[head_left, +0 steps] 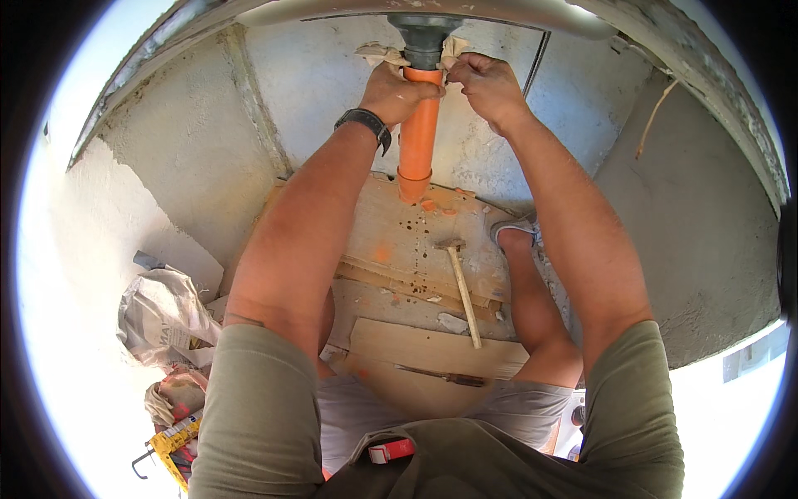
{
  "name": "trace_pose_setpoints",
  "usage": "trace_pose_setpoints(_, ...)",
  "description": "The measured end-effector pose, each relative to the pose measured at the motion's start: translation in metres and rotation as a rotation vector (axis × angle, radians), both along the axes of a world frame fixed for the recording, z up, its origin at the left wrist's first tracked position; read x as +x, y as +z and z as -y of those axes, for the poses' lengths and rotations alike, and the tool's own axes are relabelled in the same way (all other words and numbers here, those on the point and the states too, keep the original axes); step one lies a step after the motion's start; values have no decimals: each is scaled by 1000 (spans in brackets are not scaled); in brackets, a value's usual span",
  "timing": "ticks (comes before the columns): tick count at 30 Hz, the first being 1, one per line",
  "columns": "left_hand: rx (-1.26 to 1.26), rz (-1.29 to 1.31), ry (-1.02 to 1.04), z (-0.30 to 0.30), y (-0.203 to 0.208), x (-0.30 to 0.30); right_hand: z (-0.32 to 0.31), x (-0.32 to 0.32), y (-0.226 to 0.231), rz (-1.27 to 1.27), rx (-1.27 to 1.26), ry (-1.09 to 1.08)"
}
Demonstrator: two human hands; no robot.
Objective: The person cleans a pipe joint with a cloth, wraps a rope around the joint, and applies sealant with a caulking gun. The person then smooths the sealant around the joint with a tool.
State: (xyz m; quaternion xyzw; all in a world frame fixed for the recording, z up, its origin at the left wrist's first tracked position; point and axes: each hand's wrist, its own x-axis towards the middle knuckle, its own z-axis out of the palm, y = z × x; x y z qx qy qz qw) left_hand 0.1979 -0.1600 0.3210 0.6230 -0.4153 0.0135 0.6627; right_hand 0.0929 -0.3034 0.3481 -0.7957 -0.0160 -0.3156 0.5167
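An orange plastic pipe (pixel 418 137) stands upright ahead of me, its foot in an orange socket at floor level. Its top end meets a dark grey pipe fitting (pixel 425 41) that comes down from above. My left hand (pixel 396 94), with a black watch on the wrist, wraps round the pipe's upper end from the left. Beige crumpled material (pixel 381 54) sticks out by the joint on the left, and another beige piece (pixel 453 48) on the right. At that right piece my right hand (pixel 489 87) closes in a pinch of thumb and fingers, beside the joint.
Cardboard (pixel 382 237) covers the floor, with orange crumbs and dark spots. On it lie a hammer (pixel 459 291) with a wooden handle and a screwdriver (pixel 445 377). To the left are a plastic sack (pixel 166 312) and a yellow caulking gun (pixel 176 445). Walls close in on both sides.
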Motion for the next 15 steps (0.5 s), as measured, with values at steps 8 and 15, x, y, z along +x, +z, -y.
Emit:
trace_pose_setpoints(8,-45,82,-45,2,-8,0,8,-1,0,91,-277,-71)
trace_pose_setpoints(15,-114,100,-31,11,-20,3,-2,1,-8,435,-651,-200)
